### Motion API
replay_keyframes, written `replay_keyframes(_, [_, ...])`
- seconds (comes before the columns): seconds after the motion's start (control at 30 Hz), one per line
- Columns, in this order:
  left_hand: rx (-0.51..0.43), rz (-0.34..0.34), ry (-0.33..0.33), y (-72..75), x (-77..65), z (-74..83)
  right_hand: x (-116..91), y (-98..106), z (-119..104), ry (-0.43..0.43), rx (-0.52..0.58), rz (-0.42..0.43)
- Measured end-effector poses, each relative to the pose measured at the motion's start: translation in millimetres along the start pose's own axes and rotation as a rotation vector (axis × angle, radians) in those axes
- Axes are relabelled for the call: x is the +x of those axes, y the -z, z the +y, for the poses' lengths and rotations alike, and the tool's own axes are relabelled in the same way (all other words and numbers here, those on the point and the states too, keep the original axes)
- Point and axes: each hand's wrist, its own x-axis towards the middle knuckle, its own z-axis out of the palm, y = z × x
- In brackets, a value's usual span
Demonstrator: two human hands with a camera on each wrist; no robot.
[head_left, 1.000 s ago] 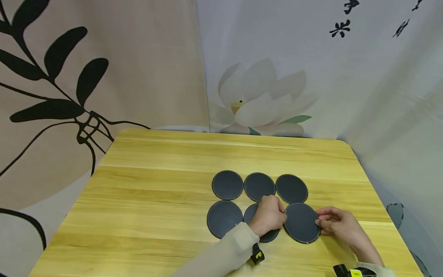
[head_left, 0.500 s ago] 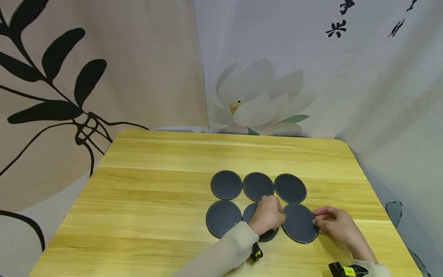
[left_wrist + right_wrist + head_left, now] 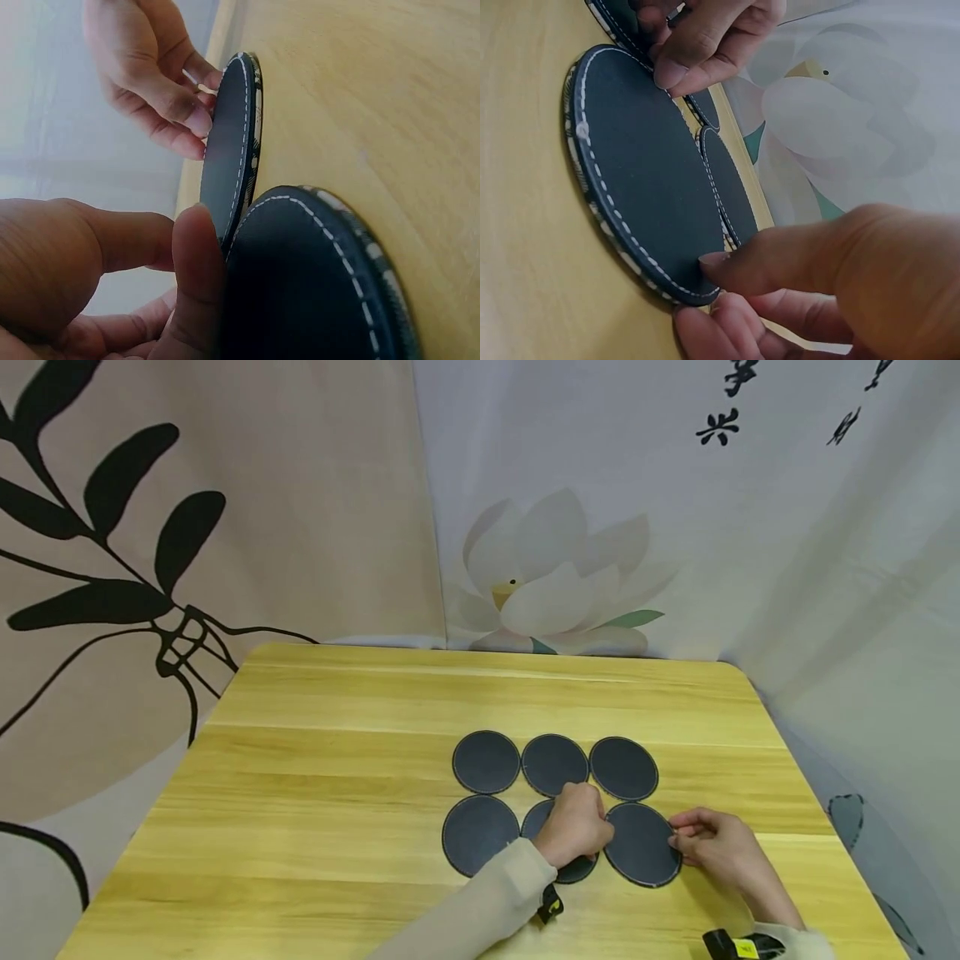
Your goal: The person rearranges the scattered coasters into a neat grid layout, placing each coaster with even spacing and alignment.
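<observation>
Round black coasters with pale edge stitching lie on the wooden table in two rows of three. My right hand (image 3: 718, 850) pinches the right edge of the near row's right coaster (image 3: 643, 845), thumb on top and fingers at its rim. On that coaster's opposite edge, my left hand (image 3: 574, 827) pinches with thumb and finger, as the right wrist view shows. Beneath the left hand lies the near row's middle coaster (image 3: 579, 869), partly covered by it. The left wrist view shows its stitched rim close by the left fingers (image 3: 196, 277).
The near left coaster (image 3: 480, 835) and the far row's coasters (image 3: 486, 762) lie edge to edge around the hands. The wooden table (image 3: 300, 810) stretches away to the left. Behind it hangs a printed curtain (image 3: 555, 568).
The near right coaster has slid slightly left toward the middle one, the right hand moving with it. The left hand stays in place, and the head view has shifted a little.
</observation>
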Motion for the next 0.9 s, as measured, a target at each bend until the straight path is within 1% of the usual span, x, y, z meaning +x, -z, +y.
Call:
replay_keyframes(0.13, [-0.004,0.002,-0.011,-0.3,-0.2,-1.7,1,-1,-1,0.000,-0.004,-0.012])
replay_keyframes(0.3, [-0.037,0.006,-0.025,-1.0,1.6,-3.5,0,1,-4,-0.001,-0.023,-0.021])
replay_keyframes(0.43, [-0.062,0.007,-0.021,-0.1,1.9,-5.3,0,5,-7,-0.004,-0.035,-0.058])
replay_keyframes(0.47, [-0.075,-0.001,-0.021,0.6,1.9,-5.8,0,6,-8,-0.004,-0.037,-0.073])
replay_keyframes(0.53, [-0.134,-0.025,-0.022,3.7,2.1,-6.7,0,11,-10,-0.002,-0.040,-0.104])
replay_keyframes(0.63, [-0.243,-0.059,-0.039,11.1,3.6,-9.2,2,19,-15,0.040,-0.063,-0.126])
replay_keyframes(0.7, [-0.313,-0.066,-0.070,18.9,5.1,-11.3,3,24,-20,0.087,-0.083,-0.123])
replay_keyframes(0.8, [-0.378,-0.048,-0.138,34.6,7.3,-16.0,7,29,-30,0.184,-0.133,-0.091])
replay_keyframes(0.9, [-0.390,-0.006,-0.202,55.9,8.1,-21.1,12,33,-41,0.277,-0.196,-0.034])
